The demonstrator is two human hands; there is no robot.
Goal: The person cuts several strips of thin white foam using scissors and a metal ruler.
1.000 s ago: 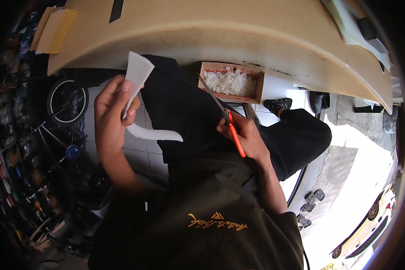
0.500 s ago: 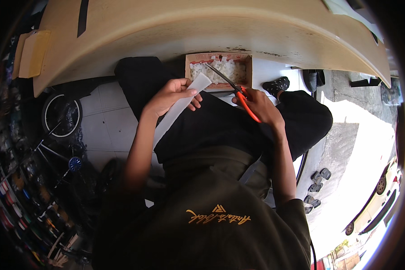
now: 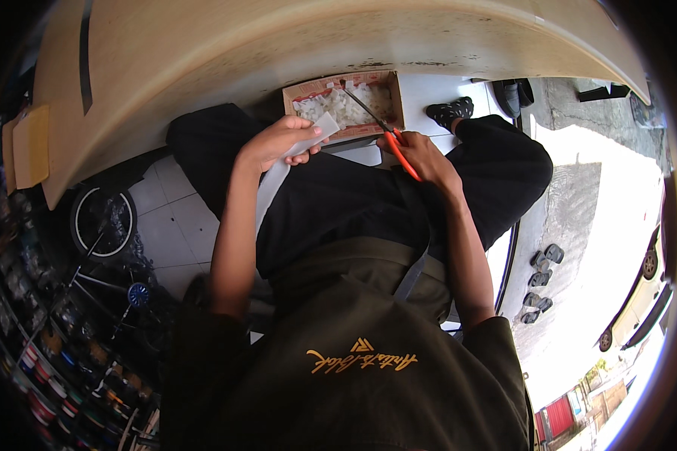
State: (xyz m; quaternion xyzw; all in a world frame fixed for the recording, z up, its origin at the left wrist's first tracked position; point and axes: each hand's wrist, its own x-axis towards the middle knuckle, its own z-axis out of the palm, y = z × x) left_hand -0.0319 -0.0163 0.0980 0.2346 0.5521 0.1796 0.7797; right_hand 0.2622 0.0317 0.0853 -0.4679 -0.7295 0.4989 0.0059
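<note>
My left hand (image 3: 274,143) holds a long white strip (image 3: 287,158) that runs from my lap up to the rim of a cardboard box (image 3: 344,84). My right hand (image 3: 421,154) grips scissors (image 3: 384,131) with orange handles. Their blades point up and left over the box, which holds several small white cut pieces (image 3: 346,109). The scissor tips sit just right of the strip's upper end. Both hands rest above my black-trousered knees.
A wide beige tabletop (image 3: 278,45) curves above the box. A bicycle wheel (image 3: 101,222) stands on the white tiles at left, with shelves of goods lower left. A black shoe (image 3: 450,111) lies beside the box. Sandals (image 3: 541,263) lie on the pavement at right.
My left hand has swung from the far left in to the box, bringing the white strip along. The right hand has raised the scissors so the blades reach over the box.
</note>
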